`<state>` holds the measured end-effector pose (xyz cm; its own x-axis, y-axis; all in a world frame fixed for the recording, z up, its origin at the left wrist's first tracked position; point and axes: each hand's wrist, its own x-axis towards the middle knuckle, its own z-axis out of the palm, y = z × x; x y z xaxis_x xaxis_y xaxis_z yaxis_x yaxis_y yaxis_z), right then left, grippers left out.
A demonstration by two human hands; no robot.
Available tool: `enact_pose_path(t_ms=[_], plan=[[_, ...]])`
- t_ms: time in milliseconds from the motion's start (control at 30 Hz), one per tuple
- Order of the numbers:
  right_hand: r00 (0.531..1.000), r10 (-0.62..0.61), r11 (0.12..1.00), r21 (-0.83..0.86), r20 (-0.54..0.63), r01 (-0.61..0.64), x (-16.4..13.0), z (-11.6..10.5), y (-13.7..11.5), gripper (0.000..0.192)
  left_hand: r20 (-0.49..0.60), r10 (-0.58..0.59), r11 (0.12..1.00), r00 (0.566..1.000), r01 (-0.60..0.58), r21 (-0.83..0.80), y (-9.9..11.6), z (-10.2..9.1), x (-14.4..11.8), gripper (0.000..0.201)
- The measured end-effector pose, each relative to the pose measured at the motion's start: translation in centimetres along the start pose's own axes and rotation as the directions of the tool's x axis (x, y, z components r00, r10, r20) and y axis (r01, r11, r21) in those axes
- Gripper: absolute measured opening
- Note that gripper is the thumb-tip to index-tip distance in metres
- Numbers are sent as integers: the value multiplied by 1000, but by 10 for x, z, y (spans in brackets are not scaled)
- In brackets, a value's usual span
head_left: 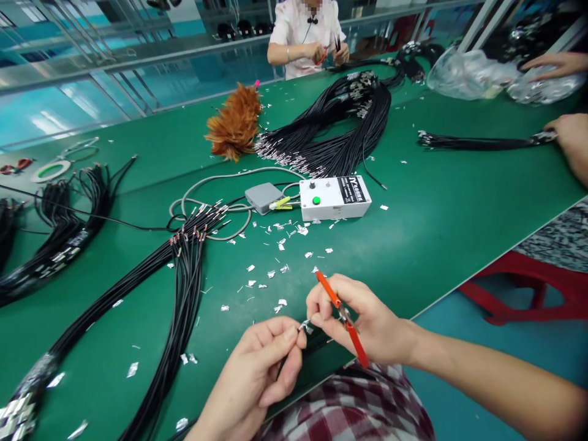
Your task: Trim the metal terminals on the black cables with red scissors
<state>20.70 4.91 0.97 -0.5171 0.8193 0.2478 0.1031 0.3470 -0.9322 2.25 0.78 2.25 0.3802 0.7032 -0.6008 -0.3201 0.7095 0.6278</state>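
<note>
My left hand (261,373) pinches the end of a thin black cable (287,361) near the table's front edge; a small silver foil piece (304,324) sits at the cable tip. My right hand (362,318) holds orange-handled snips (342,315) and its fingertips touch that foil tip. A long bundle of black cables (184,275) with metal ends runs across the green table (436,214) to my left. Silver foil scraps (280,269) lie scattered ahead of my hands.
A white tester box (335,197) with a green button and a grey box (263,197) sit mid-table. Behind lie another cable pile (340,122) and a feather duster (234,125). A person (307,37) works opposite; another person's hands (569,141) hold cables at right. Red stool (528,288) below.
</note>
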Motion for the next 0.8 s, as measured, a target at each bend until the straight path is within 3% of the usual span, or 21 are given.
enact_pose_path(t_ms=[67, 133, 300, 400, 467, 567, 667, 800], plan=[[999, -30, 999, 15, 13, 29, 2, -1, 2, 22, 106, -45, 992, 993, 57, -115, 2, -3, 1, 20], [1000, 9, 996, 92, 2, -9, 3, 2, 3, 20, 119, -39, 986, 992, 57, -157, 1, -4, 2, 19], [985, 172, 937, 312, -22, -156, 2, 11, 4, 16, 7, 38, 998, 999, -38, -54, -4, 1, 1, 20], [968, 250, 915, 329, -6, -234, 1, 6, 2, 12, -82, 96, 995, 992, -96, 5, -5, 3, -2, 21], [950, 311, 920, 239, 35, -310, 0, -2, -1, 14, -127, 127, 992, 984, -125, 21, -4, 4, -4, 21], [892, 436, 895, -156, 115, -418, -5, -15, -5, 26, -176, 161, 987, 971, -158, 29, -2, 3, -7, 22], [843, 507, 790, -491, 183, -368, -8, -19, -8, 45, -191, 171, 985, 967, -169, 28, -1, 5, -6, 23], [807, 513, 788, -532, 293, -308, -5, -14, -11, 51, -201, 167, 986, 965, -164, 32, -1, 9, -5, 22]])
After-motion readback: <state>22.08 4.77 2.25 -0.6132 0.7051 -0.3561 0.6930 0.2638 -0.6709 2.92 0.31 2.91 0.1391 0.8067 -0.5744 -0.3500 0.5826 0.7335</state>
